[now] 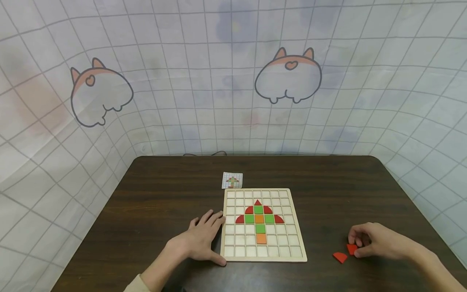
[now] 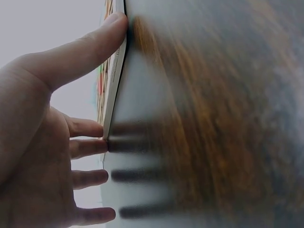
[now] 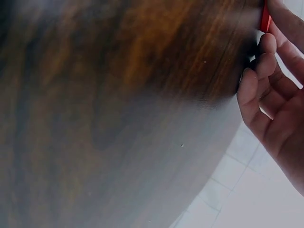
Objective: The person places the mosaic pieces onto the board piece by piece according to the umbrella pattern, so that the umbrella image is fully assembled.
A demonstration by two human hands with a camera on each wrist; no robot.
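Note:
My left hand (image 1: 202, 239) lies spread at the left side of a wooden grid board (image 1: 238, 252), its thumb at the near corner and fingertips at the left edge. From the left wrist view, the left hand (image 2: 42, 128) shows straight, parted fingers beside the board's rim (image 2: 114, 80). At the right, my right hand (image 1: 379, 241) pinches a red piece (image 1: 352, 248) between thumb and fingers, low over the table. This red piece (image 3: 265, 18) shows partly in the right wrist view, by the right hand (image 3: 280, 90). Just left of it lies a red quarter-circle piece (image 1: 340, 257).
On the board, red pieces (image 1: 279, 219), green squares (image 1: 269, 219) and orange squares (image 1: 261, 238) form an arrow-like figure. A small card (image 1: 232, 180) printed with a similar figure lies behind the board on the dark wooden table (image 1: 164, 178). A patterned cloth (image 1: 197, 81) hangs around.

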